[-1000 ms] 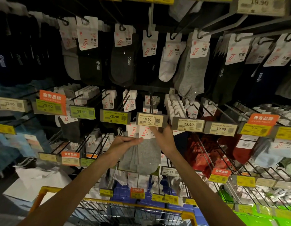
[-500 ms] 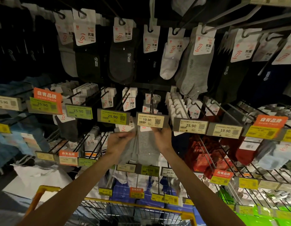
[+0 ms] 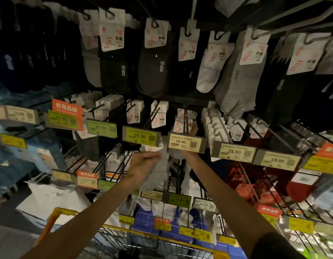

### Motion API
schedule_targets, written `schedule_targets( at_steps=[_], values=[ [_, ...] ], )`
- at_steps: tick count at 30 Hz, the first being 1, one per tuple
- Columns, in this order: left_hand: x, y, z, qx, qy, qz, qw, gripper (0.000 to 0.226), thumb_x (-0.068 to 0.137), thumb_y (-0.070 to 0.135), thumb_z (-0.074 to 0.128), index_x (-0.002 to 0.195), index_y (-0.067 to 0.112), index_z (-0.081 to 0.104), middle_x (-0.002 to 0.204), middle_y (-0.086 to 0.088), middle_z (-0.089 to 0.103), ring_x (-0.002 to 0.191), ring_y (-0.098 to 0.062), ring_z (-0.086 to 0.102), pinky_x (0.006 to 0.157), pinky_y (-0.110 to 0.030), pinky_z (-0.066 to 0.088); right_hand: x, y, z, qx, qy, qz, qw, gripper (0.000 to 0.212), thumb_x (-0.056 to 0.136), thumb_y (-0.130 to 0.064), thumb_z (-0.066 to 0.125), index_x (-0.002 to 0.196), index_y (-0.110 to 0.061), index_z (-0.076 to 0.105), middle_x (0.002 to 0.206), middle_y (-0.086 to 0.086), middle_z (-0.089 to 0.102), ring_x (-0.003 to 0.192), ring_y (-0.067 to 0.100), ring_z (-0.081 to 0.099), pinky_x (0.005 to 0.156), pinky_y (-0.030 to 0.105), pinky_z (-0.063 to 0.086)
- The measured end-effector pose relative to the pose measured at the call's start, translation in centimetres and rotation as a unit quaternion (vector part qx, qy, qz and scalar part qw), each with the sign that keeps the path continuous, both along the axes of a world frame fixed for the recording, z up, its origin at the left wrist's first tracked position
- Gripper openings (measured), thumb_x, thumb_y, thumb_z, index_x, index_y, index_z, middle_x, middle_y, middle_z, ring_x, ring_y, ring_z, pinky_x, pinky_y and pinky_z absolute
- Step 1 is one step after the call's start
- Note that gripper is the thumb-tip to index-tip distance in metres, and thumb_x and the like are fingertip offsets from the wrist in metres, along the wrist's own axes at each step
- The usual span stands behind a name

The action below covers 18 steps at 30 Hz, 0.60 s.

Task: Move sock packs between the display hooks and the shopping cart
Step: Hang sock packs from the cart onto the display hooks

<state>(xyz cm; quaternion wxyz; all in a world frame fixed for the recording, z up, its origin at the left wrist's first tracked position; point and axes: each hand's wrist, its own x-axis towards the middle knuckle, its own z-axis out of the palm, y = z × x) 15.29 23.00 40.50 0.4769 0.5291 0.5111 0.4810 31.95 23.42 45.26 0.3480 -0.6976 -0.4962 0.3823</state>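
A grey sock pack [image 3: 158, 174] hangs in front of the middle row of the display, its top hidden behind the 19.90 price tag [image 3: 186, 143]. My left hand [image 3: 143, 163] holds the pack's body from the left. My right hand [image 3: 192, 130] reaches up behind that tag; only its fingertips show above it, next to the white cards on the display hook [image 3: 184, 118]. Its grip on the pack's top is hidden. The shopping cart [image 3: 162, 238], with a yellow rim and wire basket, stands below my arms.
Rows of hooks with black, grey and white sock packs [image 3: 154, 71] fill the wall above and to both sides. Red packs [image 3: 242, 184] hang at the right. Price tags [image 3: 141, 136] jut out on each hook end. A white bag [image 3: 49, 200] lies lower left.
Both hands have lifted the grey pack upward. Its white card top and my right hand have passed behind the 19.90 tag, at the hook.
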Motion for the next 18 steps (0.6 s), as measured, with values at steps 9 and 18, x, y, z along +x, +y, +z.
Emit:
schedule_targets(
  at_steps=[9,18],
  values=[
    [0.0,-2.0,-0.1,0.004,0.046,-0.125,0.991,0.03,0.085,-0.009,0.066,0.09,0.017,0.079,0.083,0.017,0.075,0.085,0.0,0.068,0.073,-0.009,0.05,-2.2,-5.3,-2.6,0.132,0.115,0.029,0.984,0.046,0.105,-0.032,0.037,0.149,-0.031,0.024,0.132,-0.029,0.031,0.122,-0.004,0.024,0.095,-0.002,0.018],
    [0.1,-4.1,0.7,0.018,0.083,-0.274,0.958,0.032,0.079,-0.012,0.068,0.074,0.017,0.08,0.088,-0.008,0.077,0.089,-0.018,0.071,0.083,-0.025,0.055,0.9,-7.7,-1.8,0.164,0.243,-0.006,0.956,0.011,0.091,-0.013,0.065,0.099,-0.006,0.067,0.101,0.014,0.068,0.095,0.02,0.064,0.068,0.021,0.053]
  ],
)
